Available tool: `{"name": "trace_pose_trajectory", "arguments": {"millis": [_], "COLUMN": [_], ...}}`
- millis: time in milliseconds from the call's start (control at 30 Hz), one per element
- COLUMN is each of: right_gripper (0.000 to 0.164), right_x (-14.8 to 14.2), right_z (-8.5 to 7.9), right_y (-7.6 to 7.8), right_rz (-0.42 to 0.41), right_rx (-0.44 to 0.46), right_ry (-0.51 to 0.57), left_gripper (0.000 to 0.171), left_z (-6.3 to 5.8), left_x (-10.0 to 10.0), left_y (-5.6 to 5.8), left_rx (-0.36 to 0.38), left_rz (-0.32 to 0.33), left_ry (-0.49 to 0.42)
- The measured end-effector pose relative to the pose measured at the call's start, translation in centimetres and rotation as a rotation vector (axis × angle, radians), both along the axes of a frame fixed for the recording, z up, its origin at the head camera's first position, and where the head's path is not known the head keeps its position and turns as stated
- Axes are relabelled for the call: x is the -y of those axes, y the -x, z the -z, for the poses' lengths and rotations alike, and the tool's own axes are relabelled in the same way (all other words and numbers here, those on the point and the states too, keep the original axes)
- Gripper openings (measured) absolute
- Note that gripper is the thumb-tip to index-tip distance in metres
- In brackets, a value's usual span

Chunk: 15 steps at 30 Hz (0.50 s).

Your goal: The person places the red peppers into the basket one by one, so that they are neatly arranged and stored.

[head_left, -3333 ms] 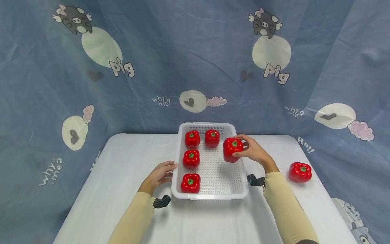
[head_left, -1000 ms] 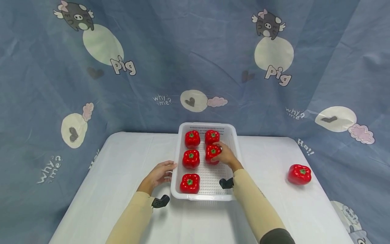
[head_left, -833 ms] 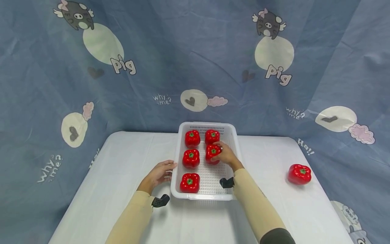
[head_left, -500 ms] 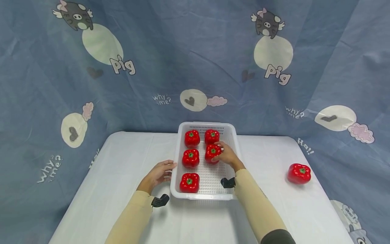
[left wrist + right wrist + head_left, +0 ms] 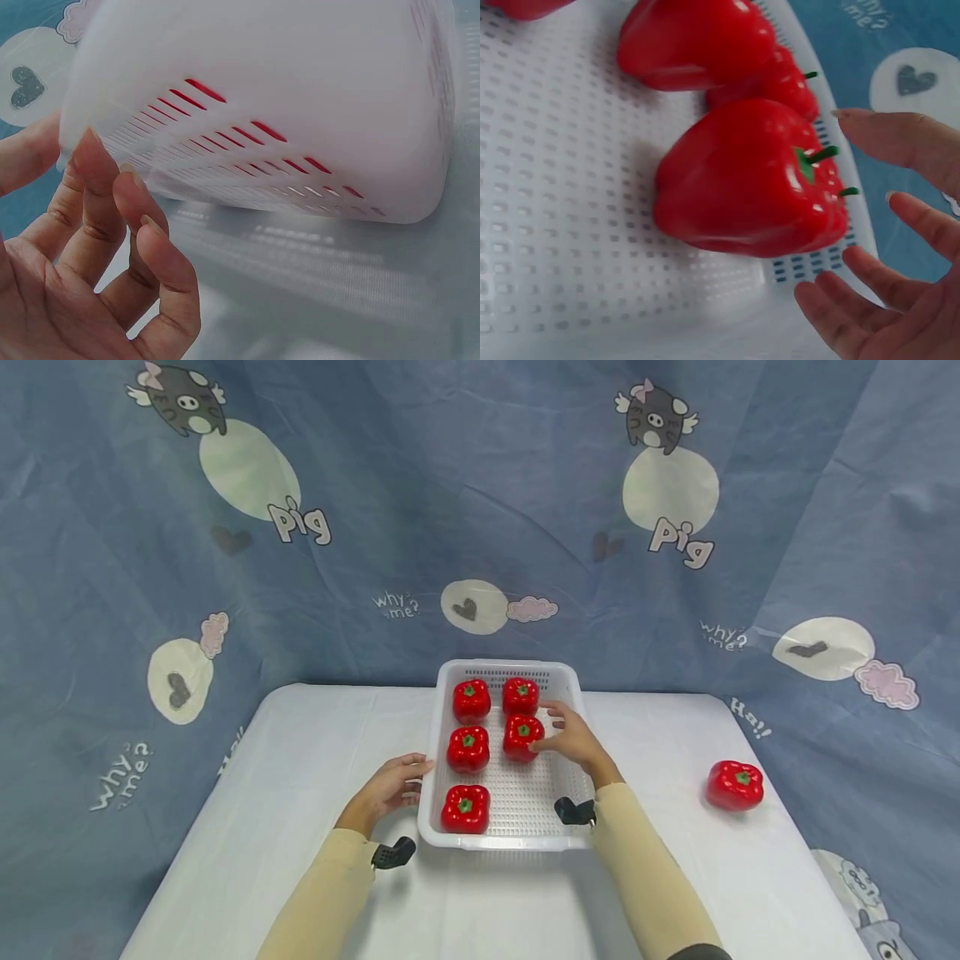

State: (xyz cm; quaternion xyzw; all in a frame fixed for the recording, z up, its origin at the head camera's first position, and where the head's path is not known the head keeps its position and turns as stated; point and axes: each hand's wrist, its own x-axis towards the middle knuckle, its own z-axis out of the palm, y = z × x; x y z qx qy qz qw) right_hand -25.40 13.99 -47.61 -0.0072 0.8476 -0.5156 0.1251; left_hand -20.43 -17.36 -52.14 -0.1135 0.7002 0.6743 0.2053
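Observation:
My right hand [image 5: 576,740] is spread beside a red bell pepper [image 5: 521,745] in the middle of the basket's right column. In the right wrist view the fingers stand apart from this bell pepper [image 5: 731,184], and its green stem points toward them. The left hand [image 5: 387,790] rests its fingertips at the left rim of the white plastic basket [image 5: 525,843]. From the left wrist, its loosely bent fingers [image 5: 97,217] show against the slotted outer wall. Three more bell peppers line the basket's left side, and another bell pepper [image 5: 521,696] sits at the back right.
One red bell pepper [image 5: 735,785] lies tilted on the white table [image 5: 300,760], near its right edge. A blue cloth [image 5: 420,485] with printed pigs hangs behind the table. Small black devices are strapped to both wrists.
My right hand carried the bell pepper leftward into the basket and set it behind the back right one's front side. The fingers have since let go and drawn right. The left hand stays put.

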Motion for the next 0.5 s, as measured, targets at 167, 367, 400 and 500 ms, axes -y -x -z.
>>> {"name": "trace_pose_trajectory", "arguments": {"millis": [167, 367, 400, 500], "right_gripper": [0.078, 0.073, 0.072, 0.072], "right_x": [-1.1, -2.6, -2.8, -3.6], "right_z": [-0.7, -1.2, -1.3, -1.3], "right_y": [-0.6, -1.5, -1.6, -2.2], "right_rz": [-0.033, -0.079, -0.081, -0.075], "right_rx": [-0.018, -0.039, -0.041, -0.049], "right_ry": [0.051, 0.091, 0.092, 0.112], "left_gripper": [0.029, 0.026, 0.026, 0.026], "left_z": [-0.2, -0.3, -0.3, -0.2], "left_x": [0.0, 0.0, 0.0, 0.0], "left_y": [0.0, 0.1, 0.1, 0.0], "left_rx": [0.009, 0.007, 0.008, 0.008], "left_rz": [-0.005, 0.008, 0.008, 0.011], "left_ry": [0.007, -0.005, -0.008, -0.012]}}
